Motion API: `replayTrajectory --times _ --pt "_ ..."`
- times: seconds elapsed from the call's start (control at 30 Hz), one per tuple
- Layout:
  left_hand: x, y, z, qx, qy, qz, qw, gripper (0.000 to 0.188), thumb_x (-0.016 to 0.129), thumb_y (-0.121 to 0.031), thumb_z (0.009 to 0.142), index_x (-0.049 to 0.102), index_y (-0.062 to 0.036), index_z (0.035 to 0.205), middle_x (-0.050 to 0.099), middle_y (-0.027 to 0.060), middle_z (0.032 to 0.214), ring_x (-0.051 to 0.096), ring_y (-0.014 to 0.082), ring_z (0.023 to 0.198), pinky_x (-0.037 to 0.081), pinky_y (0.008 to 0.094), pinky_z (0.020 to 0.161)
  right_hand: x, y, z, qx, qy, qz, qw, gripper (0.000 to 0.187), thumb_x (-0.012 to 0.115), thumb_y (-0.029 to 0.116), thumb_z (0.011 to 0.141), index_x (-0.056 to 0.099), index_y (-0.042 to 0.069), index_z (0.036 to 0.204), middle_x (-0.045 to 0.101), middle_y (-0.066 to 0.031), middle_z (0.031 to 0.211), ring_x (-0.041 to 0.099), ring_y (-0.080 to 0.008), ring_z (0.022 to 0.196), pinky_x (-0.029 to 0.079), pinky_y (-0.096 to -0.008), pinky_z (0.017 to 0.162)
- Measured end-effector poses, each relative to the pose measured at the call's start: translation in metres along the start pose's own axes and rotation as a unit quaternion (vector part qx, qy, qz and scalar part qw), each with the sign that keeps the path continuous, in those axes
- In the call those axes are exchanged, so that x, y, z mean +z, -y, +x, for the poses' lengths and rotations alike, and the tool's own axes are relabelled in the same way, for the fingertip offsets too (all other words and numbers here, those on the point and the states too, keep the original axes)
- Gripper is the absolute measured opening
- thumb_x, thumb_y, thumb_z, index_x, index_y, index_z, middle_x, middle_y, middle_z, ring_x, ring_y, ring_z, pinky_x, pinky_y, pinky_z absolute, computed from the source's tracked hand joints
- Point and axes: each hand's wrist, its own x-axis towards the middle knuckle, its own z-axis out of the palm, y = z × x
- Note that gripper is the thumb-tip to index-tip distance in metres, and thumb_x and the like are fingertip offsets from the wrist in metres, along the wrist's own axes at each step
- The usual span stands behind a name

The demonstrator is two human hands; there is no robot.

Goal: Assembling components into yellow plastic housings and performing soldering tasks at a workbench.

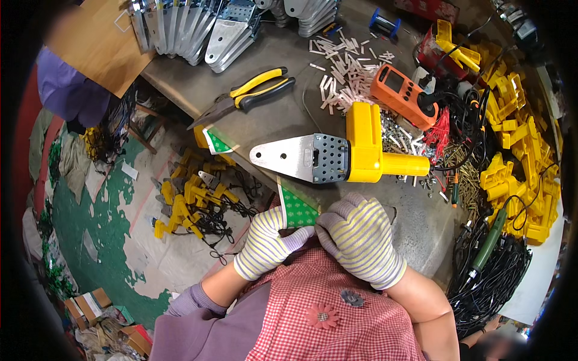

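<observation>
My left hand, in a striped knit glove, holds a green patterned sheet with a white edge, low by the table's near edge. Gloved alike, my right hand is closed at the sheet's lower right corner, its fingertips bent under and partly hidden. I cannot make out whether it pinches the sheet or a small piece from it. Just beyond both hands lies a yellow pipe welding tool with a pointed metal plate, its handle turned right. Another green-and-white piece hangs at the table edge, left of the plate.
Beyond the tool lie yellow-black pliers, white strips and an orange meter. Stacked metal plates stand at the back. To the right are yellow housings, a green screwdriver-like tool and black cables. Finished-looking yellow tools lie below left.
</observation>
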Motion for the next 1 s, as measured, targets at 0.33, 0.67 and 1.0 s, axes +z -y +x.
replayTrajectory --times 0.33,0.67,1.0 --pt "-0.006 -0.004 0.008 0.028 0.009 0.053 0.998 0.023 0.079 -0.015 0.082 0.076 -0.0057 0.103 0.076 0.0092 0.093 0.073 0.0221 0.079 0.056 0.0305 0.073 -0.002 -0.006 -0.001 0.076 -0.097 0.085 0.989 0.015 0.073 0.010 0.068 0.064 0.012 0.080 0.059 -0.0069 0.078 0.060 -0.0279 0.076 0.048 -0.0414 0.066" --pt "-0.038 -0.071 0.080 0.292 -0.022 0.363 0.884 0.056 0.087 -0.043 0.066 0.070 -0.0056 0.104 0.067 0.0119 0.102 0.062 0.0327 0.100 0.047 0.0450 0.088 -0.045 -0.093 0.020 0.194 -0.232 0.029 0.953 0.011 0.072 0.008 0.080 0.066 0.002 0.088 0.067 -0.0159 0.084 0.065 -0.0350 0.082 0.051 -0.0445 0.076" --pt "-0.005 -0.041 0.121 0.255 0.083 0.439 0.858 0.103 0.087 -0.046 0.060 0.048 -0.0088 0.148 0.059 0.0185 0.122 0.056 0.0395 0.114 0.039 0.0524 0.105 -0.058 -0.083 0.016 0.262 -0.136 0.230 0.927 0.023 0.063 0.016 0.088 0.073 0.003 0.105 0.071 -0.0178 0.100 0.068 -0.0333 0.100 0.052 -0.0429 0.092"
